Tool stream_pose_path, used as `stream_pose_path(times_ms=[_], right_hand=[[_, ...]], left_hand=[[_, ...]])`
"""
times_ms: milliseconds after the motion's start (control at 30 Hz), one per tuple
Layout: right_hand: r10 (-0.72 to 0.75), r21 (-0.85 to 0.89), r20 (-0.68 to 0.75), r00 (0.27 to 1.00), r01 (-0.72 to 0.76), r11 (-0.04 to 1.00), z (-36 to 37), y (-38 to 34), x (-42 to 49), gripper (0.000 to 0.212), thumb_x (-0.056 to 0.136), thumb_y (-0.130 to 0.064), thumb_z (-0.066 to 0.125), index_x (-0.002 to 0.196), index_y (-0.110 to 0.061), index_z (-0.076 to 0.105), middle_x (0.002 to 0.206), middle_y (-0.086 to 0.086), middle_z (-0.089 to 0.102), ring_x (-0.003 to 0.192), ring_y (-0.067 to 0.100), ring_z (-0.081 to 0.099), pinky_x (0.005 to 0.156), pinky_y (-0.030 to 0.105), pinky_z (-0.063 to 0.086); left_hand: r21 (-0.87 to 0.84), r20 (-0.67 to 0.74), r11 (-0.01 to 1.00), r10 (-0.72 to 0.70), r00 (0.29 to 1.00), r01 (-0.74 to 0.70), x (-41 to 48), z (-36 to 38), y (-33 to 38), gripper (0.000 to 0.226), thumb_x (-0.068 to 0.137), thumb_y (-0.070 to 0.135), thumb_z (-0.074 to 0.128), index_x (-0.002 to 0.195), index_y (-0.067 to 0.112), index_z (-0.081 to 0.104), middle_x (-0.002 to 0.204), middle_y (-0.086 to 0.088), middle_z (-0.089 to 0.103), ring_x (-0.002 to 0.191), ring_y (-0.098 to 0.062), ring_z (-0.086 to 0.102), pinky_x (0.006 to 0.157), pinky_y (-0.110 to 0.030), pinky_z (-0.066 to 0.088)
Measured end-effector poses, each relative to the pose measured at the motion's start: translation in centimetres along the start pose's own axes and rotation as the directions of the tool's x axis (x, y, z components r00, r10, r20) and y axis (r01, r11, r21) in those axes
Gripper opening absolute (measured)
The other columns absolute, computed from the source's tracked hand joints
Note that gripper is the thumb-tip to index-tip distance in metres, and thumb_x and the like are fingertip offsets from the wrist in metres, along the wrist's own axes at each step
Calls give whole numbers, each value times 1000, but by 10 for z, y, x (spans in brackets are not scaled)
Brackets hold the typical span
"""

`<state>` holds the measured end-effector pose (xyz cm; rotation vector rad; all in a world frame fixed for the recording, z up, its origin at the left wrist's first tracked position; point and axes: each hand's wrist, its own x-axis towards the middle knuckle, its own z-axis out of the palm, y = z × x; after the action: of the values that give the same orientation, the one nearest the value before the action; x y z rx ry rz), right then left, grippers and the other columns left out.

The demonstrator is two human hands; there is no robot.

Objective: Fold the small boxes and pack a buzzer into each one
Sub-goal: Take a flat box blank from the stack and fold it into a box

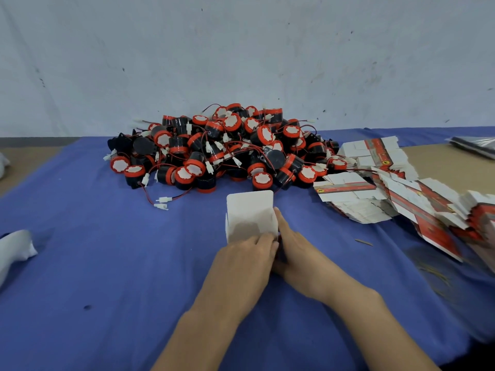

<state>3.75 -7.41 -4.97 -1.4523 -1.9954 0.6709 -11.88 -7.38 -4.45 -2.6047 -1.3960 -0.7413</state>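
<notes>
While both forearms reach in from the near edge of the table [444,167], the hands meet over the middle of the blue cloth [112,277] that covers it. The left hand [246,257] curls its fingers over the near lower edge of a small box [249,214] and grips it. The right hand [297,253] lies against the box's right side with a finger stretched up along that wall; its thumb is hidden, so I cannot tell whether it pinches. The two hands touch each other just below the box. The small box stands partly formed, white inner side toward the camera, its top flap upright with rounded corners.

Off to the left, near the cloth's edge, lies a soft white object [16,249], too blurred to name. To the right, fanned stacks of flat boxes [375,188], white with red printed bands, spread toward the table's right edge.

Beyond the box sits a large pile of buzzers [227,148], black bodies with red rims and white faces, red wires and white plugs tangled among them. One wire with white plugs [162,202] trails out onto the cloth. Farther right a clear plastic bag [475,145] rests on bare table, and a scuffed pale wall [241,54] rises behind.
</notes>
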Motion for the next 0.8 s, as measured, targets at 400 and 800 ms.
stream_pose_path(times_ms=[400,800], right_hand=[[246,60,106,963,-253,965,-16,11,6,132,70,-64,78,158,-35,-18,159,-17,32,146,10,34,117,33,35],[323,312,-238,916,-243,918,-31,39,40,45,109,-37,35,153,-44,32,112,29,64,117,47,56,79,41,50]], left_hand=[[-510,-390,854,-337,857,103,3,-17,-24,25,104,34,38,118,28,58,106,25,56,104,-1,53,85,-14,42],[-606,-260,740,-530,807,290,3,-2,-43,33,101,40,34,129,29,48,117,18,47,113,2,47,80,-13,39]])
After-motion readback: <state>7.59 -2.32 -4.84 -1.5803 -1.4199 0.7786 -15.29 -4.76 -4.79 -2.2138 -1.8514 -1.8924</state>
